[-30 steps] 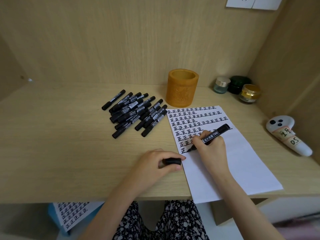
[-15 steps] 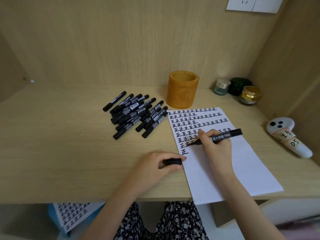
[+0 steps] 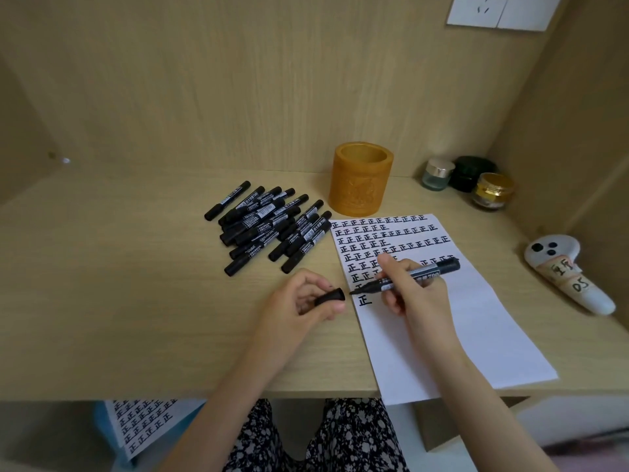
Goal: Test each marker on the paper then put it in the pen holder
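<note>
My right hand (image 3: 413, 289) grips an uncapped black marker (image 3: 423, 272), its tip pointing left just above the white paper (image 3: 476, 321). Rows of black written characters cover the paper's upper half. My left hand (image 3: 301, 303) pinches the marker's black cap (image 3: 329, 297), whose open end faces the tip a short gap away. The amber pen holder (image 3: 360, 182) stands behind the paper and looks empty. A pile of several capped black markers (image 3: 272, 226) lies to the left of the paper.
Three small jars (image 3: 468, 180) sit in the back right corner. A white controller with taped labels (image 3: 565, 277) lies by the right wall. Another written sheet (image 3: 143, 424) lies below the desk edge at the left. Wooden walls enclose the desk.
My right hand has lifted the marker off the paper and swung its tip left toward the cap. My left hand has raised and tilted the cap toward the tip. One more character stands on the paper.
</note>
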`<state>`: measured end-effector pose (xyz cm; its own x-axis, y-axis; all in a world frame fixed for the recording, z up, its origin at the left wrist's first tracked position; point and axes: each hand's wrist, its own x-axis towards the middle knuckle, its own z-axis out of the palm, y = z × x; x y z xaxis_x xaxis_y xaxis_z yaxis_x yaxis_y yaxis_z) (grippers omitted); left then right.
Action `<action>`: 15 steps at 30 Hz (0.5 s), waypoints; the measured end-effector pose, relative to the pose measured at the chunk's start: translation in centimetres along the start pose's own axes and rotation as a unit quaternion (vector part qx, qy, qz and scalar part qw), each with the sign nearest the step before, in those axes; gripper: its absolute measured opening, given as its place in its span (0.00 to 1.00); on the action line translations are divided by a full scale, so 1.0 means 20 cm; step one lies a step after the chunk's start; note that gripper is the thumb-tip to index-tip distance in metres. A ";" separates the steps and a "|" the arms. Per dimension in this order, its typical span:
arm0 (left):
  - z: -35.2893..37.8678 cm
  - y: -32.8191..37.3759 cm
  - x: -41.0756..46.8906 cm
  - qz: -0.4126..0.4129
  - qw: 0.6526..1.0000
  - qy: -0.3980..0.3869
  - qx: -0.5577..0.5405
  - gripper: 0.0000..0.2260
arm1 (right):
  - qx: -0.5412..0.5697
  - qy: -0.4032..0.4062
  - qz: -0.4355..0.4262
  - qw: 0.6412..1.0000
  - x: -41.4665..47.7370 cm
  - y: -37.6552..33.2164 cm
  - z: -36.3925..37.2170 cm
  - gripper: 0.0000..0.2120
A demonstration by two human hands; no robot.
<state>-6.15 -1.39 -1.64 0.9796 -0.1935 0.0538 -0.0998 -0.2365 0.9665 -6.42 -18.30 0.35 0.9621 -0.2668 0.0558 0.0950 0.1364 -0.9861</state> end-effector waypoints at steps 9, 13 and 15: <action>0.00 0.01 -0.01 0.013 0.999 -0.014 -0.028 0.10 | -0.052 -0.029 -0.060 0.996 -0.02 0.04 0.09 0.16; -0.01 0.02 -0.02 0.024 0.998 -0.002 -0.055 0.10 | -0.061 -0.038 -0.084 0.994 -0.02 0.06 0.12 0.19; -0.01 0.02 -0.02 0.034 0.997 0.001 -0.065 0.10 | -0.058 -0.032 -0.091 0.994 -0.02 0.06 0.13 0.20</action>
<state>-6.56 -1.27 -1.17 0.9720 -0.2019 0.1204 -0.1423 -0.0975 0.9850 -6.00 -15.53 -0.52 0.9466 -0.2147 0.2406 0.2421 -0.0199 -0.9701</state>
